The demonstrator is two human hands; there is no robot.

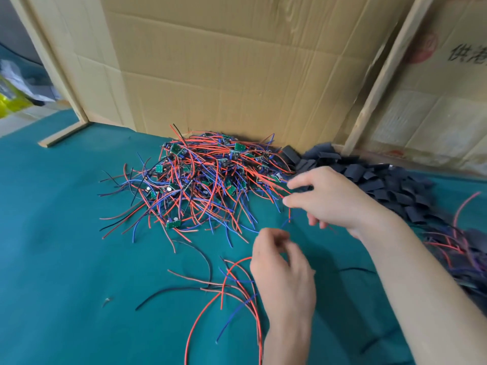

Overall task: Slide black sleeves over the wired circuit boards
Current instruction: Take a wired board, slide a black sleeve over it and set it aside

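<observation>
A tangled pile of wired circuit boards [203, 177], small green boards with red, blue and black leads, lies on the green cloth by the cardboard wall. Right of it, a heap of flat black sleeves [390, 185] runs towards the near right. My right hand [334, 201] reaches to the spot where the two piles meet. Its thumb and forefinger point at the wires, and a red and a blue lead [290, 218] hang out beneath its fingers. My left hand [284, 272] is blurred, with curled fingers, hovering over loose wires [232, 288]. Whether it holds anything is unclear.
The green cloth [66, 246] covers the table. Cardboard sheets [224, 69] and wooden strips [379, 83] wall in the back and right. More sleeves mixed with red wires [453, 248] lie beside my right forearm. A wooden strip [63, 134] lies at the far left.
</observation>
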